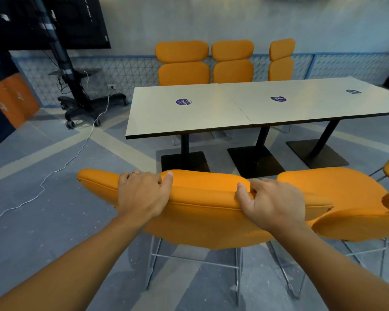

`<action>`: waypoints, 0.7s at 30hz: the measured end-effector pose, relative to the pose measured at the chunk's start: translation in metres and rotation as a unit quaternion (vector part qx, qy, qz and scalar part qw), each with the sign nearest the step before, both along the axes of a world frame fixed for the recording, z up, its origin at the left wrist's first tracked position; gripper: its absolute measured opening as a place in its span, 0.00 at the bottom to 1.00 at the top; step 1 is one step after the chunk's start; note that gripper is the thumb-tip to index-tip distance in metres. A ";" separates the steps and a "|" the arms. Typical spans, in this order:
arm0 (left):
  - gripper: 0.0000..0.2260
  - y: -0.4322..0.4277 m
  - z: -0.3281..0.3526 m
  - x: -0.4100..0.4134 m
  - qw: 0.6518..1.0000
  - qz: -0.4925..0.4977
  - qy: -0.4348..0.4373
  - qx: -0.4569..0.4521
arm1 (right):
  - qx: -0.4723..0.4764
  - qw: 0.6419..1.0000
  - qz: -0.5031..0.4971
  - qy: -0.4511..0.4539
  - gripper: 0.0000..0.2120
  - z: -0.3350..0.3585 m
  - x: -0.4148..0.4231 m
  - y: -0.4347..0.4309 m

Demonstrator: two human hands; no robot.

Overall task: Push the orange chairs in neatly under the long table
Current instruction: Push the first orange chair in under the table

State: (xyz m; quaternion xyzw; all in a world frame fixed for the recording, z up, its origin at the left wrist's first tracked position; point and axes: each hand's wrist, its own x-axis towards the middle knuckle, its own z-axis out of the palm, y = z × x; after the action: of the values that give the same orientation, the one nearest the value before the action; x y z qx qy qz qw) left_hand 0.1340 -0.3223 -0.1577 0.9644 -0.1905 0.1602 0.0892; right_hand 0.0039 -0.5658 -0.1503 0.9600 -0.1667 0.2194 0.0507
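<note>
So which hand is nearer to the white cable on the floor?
Left. The left hand grips the chair back on the side toward the white cable; the right hand grips further away.

Left hand (142,194) and right hand (271,204) each curl over the top edge of the near orange chair (202,212) backrest. Chair stands apart from the long white counter (222,108). Three orange chairs (183,61) line the far side. A second near chair (346,205) sits just right.
</note>
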 end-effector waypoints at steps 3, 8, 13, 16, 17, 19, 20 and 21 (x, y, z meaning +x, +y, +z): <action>0.28 -0.016 0.002 0.001 1.000 -0.013 0.007 0.005 | -0.005 1.000 0.021 0.000 0.30 0.002 0.006 -0.026; 0.30 -0.037 0.004 0.017 1.000 -0.017 -0.015 0.021 | -0.004 0.999 0.040 -0.016 0.29 0.000 0.026 -0.067; 0.29 -0.058 0.006 0.033 0.999 -0.028 -0.012 0.014 | -0.003 0.999 0.043 -0.029 0.29 0.000 0.052 -0.103; 0.30 -0.047 0.008 0.056 1.000 0.006 -0.001 0.030 | -0.007 0.999 0.040 -0.028 0.28 -0.002 0.070 -0.121; 0.31 -0.044 0.008 0.063 0.999 0.018 0.002 0.036 | -0.007 0.999 0.041 -0.026 0.28 -0.003 0.076 -0.126; 0.32 -0.046 0.008 0.071 0.998 0.033 0.003 0.048 | -0.009 0.999 0.041 -0.019 0.29 -0.005 0.085 -0.133; 0.33 -0.049 0.009 0.073 0.998 0.039 0.005 0.054 | -0.010 0.999 0.040 -0.016 0.29 -0.005 0.089 -0.135; 0.32 -0.053 0.009 0.074 0.997 0.045 0.006 0.056 | -0.007 0.999 0.038 -0.014 0.29 -0.004 0.091 -0.137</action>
State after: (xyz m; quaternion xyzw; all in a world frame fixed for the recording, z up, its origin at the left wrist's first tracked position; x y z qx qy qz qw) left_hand 0.2082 -0.3754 -0.1491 0.9764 -0.1551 0.1476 0.0286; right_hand 0.0945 -0.7024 -0.1542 0.9621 -0.1288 0.2358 0.0471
